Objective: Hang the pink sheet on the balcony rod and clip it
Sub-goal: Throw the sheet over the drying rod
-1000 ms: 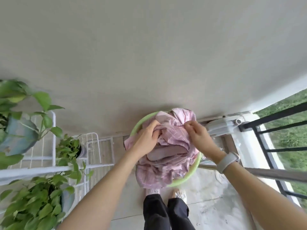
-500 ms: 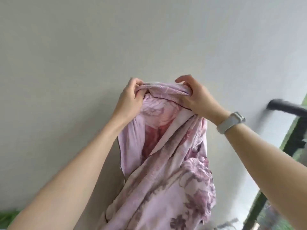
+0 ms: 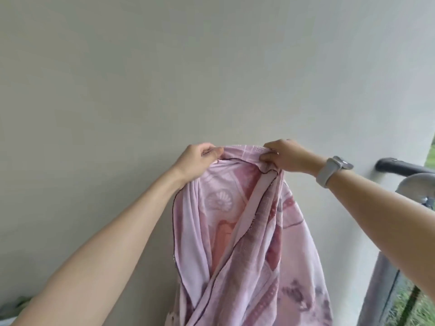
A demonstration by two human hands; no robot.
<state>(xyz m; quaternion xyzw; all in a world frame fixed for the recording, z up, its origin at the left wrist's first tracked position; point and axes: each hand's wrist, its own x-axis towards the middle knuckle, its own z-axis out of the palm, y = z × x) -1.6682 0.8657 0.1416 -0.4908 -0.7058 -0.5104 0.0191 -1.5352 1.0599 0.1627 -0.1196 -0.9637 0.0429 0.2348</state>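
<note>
Hanging down from both hands, the pink sheet (image 3: 247,231) is pinched at its top edge by the left hand (image 3: 197,158) and right hand (image 3: 284,155); the rod (image 3: 400,166) is nearer the right.

Both arms raised, left hand (image 3: 197,158) and right hand (image 3: 286,156) pinching, fingers curled

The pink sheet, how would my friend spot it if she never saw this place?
Look at the big plain grey wall that fills the view. Two bare arms reach up in front of it, and the left hand and right hand each pinch the top edge of the pink sheet. It is the only cloth there, hanging down bunched, with a darker pink flower-like print.
</note>
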